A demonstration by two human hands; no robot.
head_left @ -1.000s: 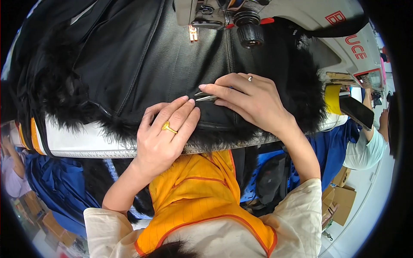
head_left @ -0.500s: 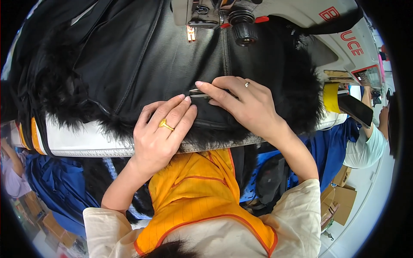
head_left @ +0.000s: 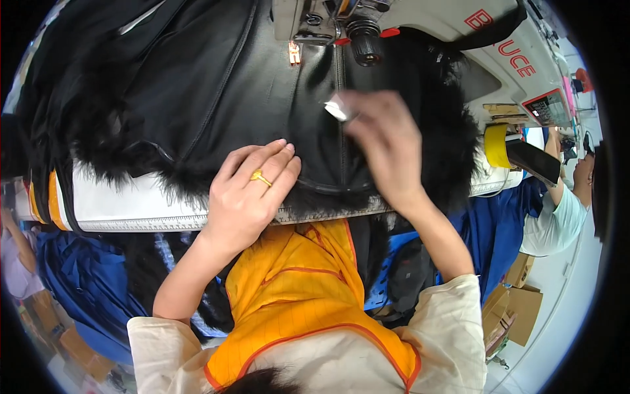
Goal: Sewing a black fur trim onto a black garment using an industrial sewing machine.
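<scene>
A black leather garment (head_left: 275, 98) with fluffy fur trim (head_left: 315, 201) is spread over the table under the sewing machine (head_left: 328, 23). My left hand (head_left: 252, 187), with a yellow ring, lies on the leather near the fur edge, its fingers stretched out flat and holding nothing. Just above the leather, to the right of a stitched seam, my right hand (head_left: 387, 141) is smeared by motion. It grips small metal thread snips (head_left: 337, 108), whose shiny blades stick out past the fingertips toward the left. Part of the snips is hidden in the hand.
The machine's lit needle area (head_left: 294, 54) and black dial (head_left: 366, 43) hang beyond my hands. A ruler strip (head_left: 144, 224) runs along the white table's front edge. At the right are a yellow tape roll (head_left: 496, 146) and a phone (head_left: 535, 161). Another person (head_left: 558, 223) sits farther right.
My right hand has lifted from beside my left fingertips and moved right and away from me, carrying the snips. My left hand stays on the leather.
</scene>
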